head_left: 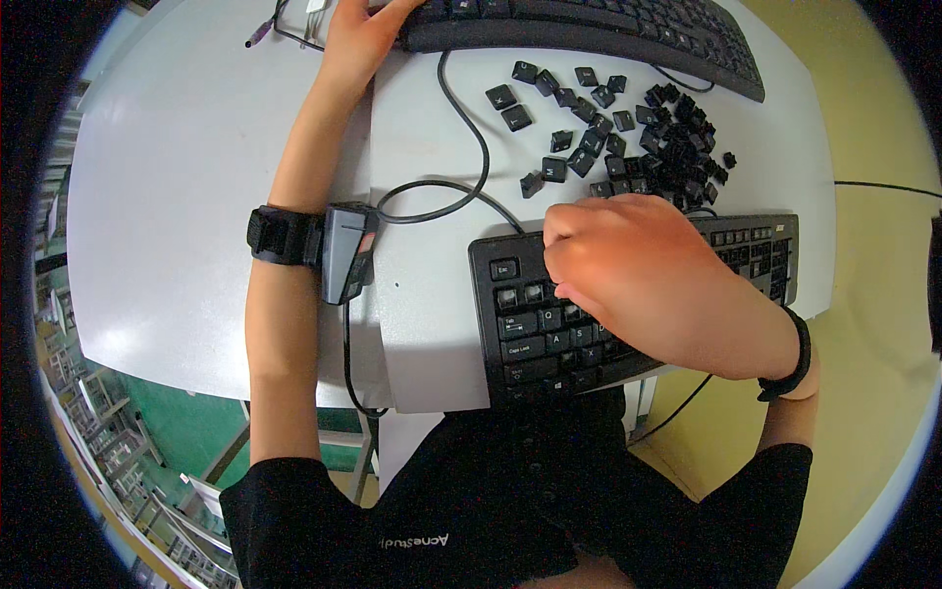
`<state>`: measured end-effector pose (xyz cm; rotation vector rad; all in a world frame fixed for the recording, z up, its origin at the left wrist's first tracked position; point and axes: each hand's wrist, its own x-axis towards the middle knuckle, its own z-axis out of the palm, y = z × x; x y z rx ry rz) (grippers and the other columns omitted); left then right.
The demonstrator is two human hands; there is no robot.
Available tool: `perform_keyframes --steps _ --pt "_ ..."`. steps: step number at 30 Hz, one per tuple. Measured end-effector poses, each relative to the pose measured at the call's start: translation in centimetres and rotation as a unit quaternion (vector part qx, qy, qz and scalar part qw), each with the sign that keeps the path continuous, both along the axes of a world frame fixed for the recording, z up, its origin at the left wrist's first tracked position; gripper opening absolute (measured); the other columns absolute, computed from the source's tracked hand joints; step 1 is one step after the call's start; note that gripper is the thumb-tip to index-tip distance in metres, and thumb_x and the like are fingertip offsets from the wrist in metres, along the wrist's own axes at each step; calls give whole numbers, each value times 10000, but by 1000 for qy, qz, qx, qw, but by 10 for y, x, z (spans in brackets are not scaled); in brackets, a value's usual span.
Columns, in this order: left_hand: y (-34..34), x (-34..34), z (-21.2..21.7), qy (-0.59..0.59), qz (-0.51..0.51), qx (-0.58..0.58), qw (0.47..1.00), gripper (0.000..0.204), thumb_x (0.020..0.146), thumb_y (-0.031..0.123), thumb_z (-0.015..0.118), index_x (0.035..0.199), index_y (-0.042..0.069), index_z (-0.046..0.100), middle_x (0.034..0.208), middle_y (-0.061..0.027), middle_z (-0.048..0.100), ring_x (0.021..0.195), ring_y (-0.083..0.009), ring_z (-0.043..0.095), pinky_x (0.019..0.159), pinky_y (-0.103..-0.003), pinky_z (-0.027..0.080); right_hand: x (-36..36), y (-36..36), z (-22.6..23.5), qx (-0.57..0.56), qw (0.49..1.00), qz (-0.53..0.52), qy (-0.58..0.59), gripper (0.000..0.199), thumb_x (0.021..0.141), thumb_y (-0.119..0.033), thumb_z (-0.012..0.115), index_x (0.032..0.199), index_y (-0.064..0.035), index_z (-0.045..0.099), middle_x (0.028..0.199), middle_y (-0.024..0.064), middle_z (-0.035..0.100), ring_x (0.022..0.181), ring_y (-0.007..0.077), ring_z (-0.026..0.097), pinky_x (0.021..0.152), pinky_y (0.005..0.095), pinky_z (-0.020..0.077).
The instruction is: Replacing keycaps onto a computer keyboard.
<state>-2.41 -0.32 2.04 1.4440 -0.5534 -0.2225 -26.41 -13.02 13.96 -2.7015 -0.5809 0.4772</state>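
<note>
Right fingers (564,231) roundly curled over a blocky-keyed black plastic keyboard (520,348), left fingers (395,14) part-cropped, both grips unclear

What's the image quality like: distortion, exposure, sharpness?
All from the head view: fisheye bows the white table's rim and the far keyboard; corners fall to black; heaped black keycaps merge into a dark clump; near keyboard's left keys look sharp; right hand looks soft, with little detail.

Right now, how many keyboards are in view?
2. The far keyboard lies by the left hand, cut off by the picture's top; the near keyboard lies under the right hand, partly hidden by it.
</note>
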Motion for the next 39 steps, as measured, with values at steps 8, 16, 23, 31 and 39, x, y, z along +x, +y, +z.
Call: perform_keyframes --steps 8,16,23,31,39 --pt "2 5 -6 -35 0 -4 999 354 866 112 598 1184 12 480 982 -85 599 878 -137 570 745 -241 460 0 10 -2 -29 998 -54 -6 76 737 -54 582 707 -12 525 775 122 544 766 316 567 655 398 444" --pt "-2 1 -4 -35 17 15 999 360 867 115 597 1195 24 482 1046 -85 569 907 -133 553 759 -243 453 -2 3 -10 61 996 -64 -16 37 711 -39 544 700 -28 510 705 111 541 736 313 568 632 388 445" --pt "4 21 -16 -94 12 33 995 360 861 192 616 1198 83 548 1108 -78 561 1000 -147 545 840 -247 434 -1 10 -8 -34 998 -54 4 47 669 -33 540 647 -57 506 699 69 586 710 243 613 654 341 470" --pt "5 18 -13 -73 18 50 996 366 866 195 607 1209 87 541 1123 -95 555 1036 -150 526 874 -262 424 2 10 -12 -41 998 -43 -16 49 646 -41 572 643 -61 528 706 70 581 698 258 609 612 352 465" --pt "1 11 -9 -81 28 56 995 372 860 204 614 1206 85 542 1130 -95 554 1035 -156 531 876 -261 422 -22 17 -6 -98 989 29 -111 69 650 -73 593 654 -71 524 723 43 518 709 206 569 629 312 431"
